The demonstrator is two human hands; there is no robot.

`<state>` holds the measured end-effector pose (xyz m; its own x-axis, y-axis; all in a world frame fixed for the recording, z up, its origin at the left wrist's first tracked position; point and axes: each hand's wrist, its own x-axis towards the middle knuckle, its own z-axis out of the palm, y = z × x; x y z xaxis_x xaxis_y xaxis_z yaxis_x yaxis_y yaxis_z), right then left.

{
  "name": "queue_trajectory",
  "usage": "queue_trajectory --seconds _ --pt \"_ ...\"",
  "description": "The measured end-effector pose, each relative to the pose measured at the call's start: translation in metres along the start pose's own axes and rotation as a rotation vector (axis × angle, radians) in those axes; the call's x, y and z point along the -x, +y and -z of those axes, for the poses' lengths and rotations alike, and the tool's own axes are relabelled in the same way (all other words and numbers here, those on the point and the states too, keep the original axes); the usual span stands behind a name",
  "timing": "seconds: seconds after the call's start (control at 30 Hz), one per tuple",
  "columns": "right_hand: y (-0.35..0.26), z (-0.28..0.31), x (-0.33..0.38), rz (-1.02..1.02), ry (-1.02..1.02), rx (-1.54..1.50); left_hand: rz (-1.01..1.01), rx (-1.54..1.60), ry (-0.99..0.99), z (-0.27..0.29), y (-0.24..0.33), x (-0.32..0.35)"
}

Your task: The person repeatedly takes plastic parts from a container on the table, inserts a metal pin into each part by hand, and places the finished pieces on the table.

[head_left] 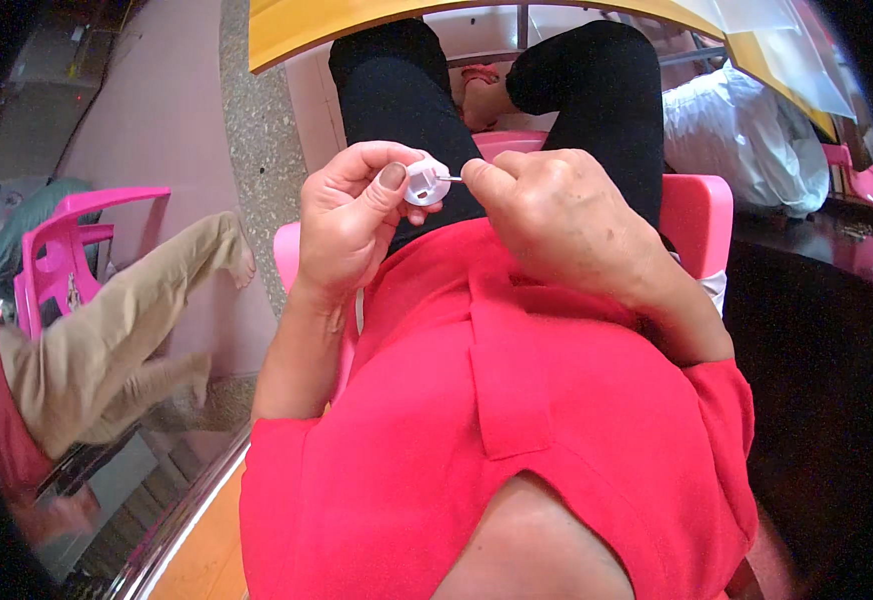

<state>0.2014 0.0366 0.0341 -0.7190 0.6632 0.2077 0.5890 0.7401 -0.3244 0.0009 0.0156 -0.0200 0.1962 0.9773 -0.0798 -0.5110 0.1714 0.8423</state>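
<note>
Between the thumb and fingers of my left hand [349,210] is a small round white plastic piece [425,186] with slots in its face. My right hand [569,215] is closed around a thin metal rod [451,179], whose far end reaches the right side of the white piece. Whether the rod's tip is inside the piece or only touching it I cannot tell. The rest of the rod, and any handle, is hidden in my right fist. Both hands are raised in front of my red shirt, above my lap.
A yellow table edge [357,32] runs above my knees. I sit on a pink chair [697,225]. White plastic sacks [747,140] lie at the right. On the left, another person's legs [127,330] stretch near a magenta chair [52,250].
</note>
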Motion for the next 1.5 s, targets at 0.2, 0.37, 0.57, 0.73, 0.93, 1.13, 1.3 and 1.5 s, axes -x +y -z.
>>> queue_trajectory --seconds 0.2,0.37,0.57,0.73,0.93,1.13,1.3,1.5 --pt "0.003 0.002 -0.003 -0.055 0.01 -0.062 0.007 0.017 0.021 0.005 0.001 -0.002" --pt "0.021 -0.002 -0.006 -0.103 0.053 -0.125 0.134 0.028 0.189 0.01 0.0 -0.011" --pt "0.041 -0.001 -0.003 -0.213 0.096 -0.426 0.239 0.047 0.078 0.002 0.013 -0.031" --pt "0.07 -0.016 0.0 -0.492 0.042 -0.715 0.433 -0.173 0.076 0.001 0.041 -0.117" --pt "0.07 -0.017 -0.001 -0.557 0.062 -0.819 -0.193 -0.177 -0.018 -0.019 0.206 -0.316" --pt "0.084 -0.014 0.011 -0.618 0.048 -0.829 -0.266 -0.648 0.158 -0.053 0.164 -0.325" --pt "0.091 -0.023 0.005 -0.641 0.059 -0.857 -0.612 -1.628 0.24 0.025 0.088 -0.324" --pt "0.092 -0.024 0.001 -0.597 0.018 -0.801 -0.92 -1.747 0.142 0.049 0.062 -0.331"
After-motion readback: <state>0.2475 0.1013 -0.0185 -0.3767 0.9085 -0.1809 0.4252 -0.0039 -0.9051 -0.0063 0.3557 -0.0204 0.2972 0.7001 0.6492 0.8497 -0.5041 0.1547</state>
